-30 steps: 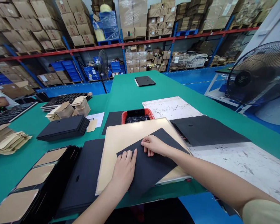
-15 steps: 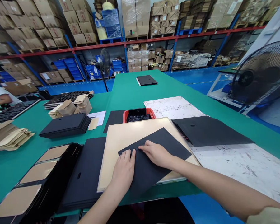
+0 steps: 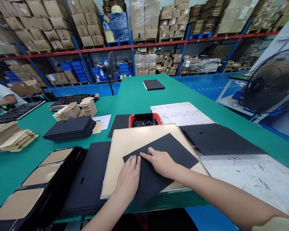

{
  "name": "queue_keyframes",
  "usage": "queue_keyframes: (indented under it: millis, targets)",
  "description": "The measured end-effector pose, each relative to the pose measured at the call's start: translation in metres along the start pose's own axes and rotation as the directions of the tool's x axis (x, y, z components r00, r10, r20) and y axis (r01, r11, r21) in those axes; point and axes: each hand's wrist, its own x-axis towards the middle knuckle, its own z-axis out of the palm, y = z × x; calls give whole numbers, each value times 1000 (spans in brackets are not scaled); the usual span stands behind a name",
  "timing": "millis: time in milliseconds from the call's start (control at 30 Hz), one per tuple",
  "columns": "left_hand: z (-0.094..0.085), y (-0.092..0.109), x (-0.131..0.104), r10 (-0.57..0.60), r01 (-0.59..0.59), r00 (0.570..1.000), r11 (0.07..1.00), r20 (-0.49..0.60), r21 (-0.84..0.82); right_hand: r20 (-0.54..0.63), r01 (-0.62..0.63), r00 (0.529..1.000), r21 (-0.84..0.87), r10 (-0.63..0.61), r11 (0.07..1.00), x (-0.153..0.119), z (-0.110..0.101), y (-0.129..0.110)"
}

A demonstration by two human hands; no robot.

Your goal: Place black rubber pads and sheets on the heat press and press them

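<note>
A black sheet (image 3: 175, 154) lies at an angle on a cream board (image 3: 125, 138), its lower corner hanging over the board's front edge. My left hand (image 3: 130, 175) rests flat on the sheet's left part, fingers stretched forward and holding nothing. Just right of it, my right hand (image 3: 160, 162) touches the sheet with its index finger extended toward the left fingertips; its other fingers are curled under and partly hidden. Behind the board stands a red basket (image 3: 161, 119) of small dark pieces.
Black sheets (image 3: 91, 173) and a stack with tan panels (image 3: 26, 199) lie to the left. A black stack (image 3: 68, 126) sits farther back. On the right are another black sheet (image 3: 221, 138) and a stained white board (image 3: 250, 176). A person (image 3: 4, 94) is at far left.
The view has shifted slightly. My right index fingertip has moved a little left along the sheet, closer to my left fingers. My left hand stays on the sheet.
</note>
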Motion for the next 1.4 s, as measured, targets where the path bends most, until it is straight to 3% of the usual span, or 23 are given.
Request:
queue_keyframes:
  millis: [67, 267, 433, 500, 600, 667, 767, 800, 867, 967, 1100, 1167, 1267, 1333, 1400]
  targets:
    - [-1, -2, 1, -2, 1, 1000, 1000, -8, -24, 8, 12, 1000, -57, -12, 998, 2, -2, -2]
    - [-9, -8, 4, -2, 7, 999, 993, 37, -119, 19, 9, 1000, 78, -10, 997, 4, -3, 9]
    - [-8, -18, 15, -25, 28, 1000, 974, 19, -224, -19, 1, 1000, -90, -2, 996, 12, 2, 8]
    - [-12, -27, 23, -23, 41, 997, 960, 68, -278, -5, -52, 999, -27, 52, 998, 21, -1, 13]
    - [-24, -42, 31, 46, 42, 973, 927, 224, -373, -12, -90, 996, 134, 92, 987, 24, -5, 17]
    - [-31, -50, 33, 98, 40, 944, 914, 315, -404, -80, -47, 995, 148, 60, 988, 11, -2, 8]
    - [-35, -55, 32, 140, 9, 924, 922, 355, -388, -170, 135, 978, 87, -119, 987, -24, 13, -23]
    - [-34, -55, 32, 150, -6, 922, 928, 357, -374, -160, 219, 966, 78, -205, 972, -36, 18, -34]
    - [-32, -56, 32, 171, -38, 917, 936, 360, -349, -153, 261, 957, 86, -246, 961, -57, 28, -50]
    - [-27, -60, 33, 193, -72, 919, 939, 343, -337, -134, 145, 983, 121, -128, 982, -77, 33, -44]
    - [-21, -64, 33, 220, -103, 923, 932, 315, -349, -40, -144, 988, 135, 151, 980, -104, 30, 11]
    - [-20, -65, 33, 230, -113, 924, 928, 307, -355, 2, -331, 943, 114, 333, 937, -118, 27, 44]
    - [-22, -65, 34, 222, -102, 922, 929, 317, -356, 19, -558, 826, 156, 563, 815, -131, 20, 77]
    - [-25, -65, 33, 208, -80, 919, 929, 334, -360, 10, -617, 768, 282, 641, 735, -130, 16, 86]
    - [-28, -64, 32, 211, -78, 919, 925, 333, -372, 0, -613, 739, 415, 673, 672, -124, 14, 88]
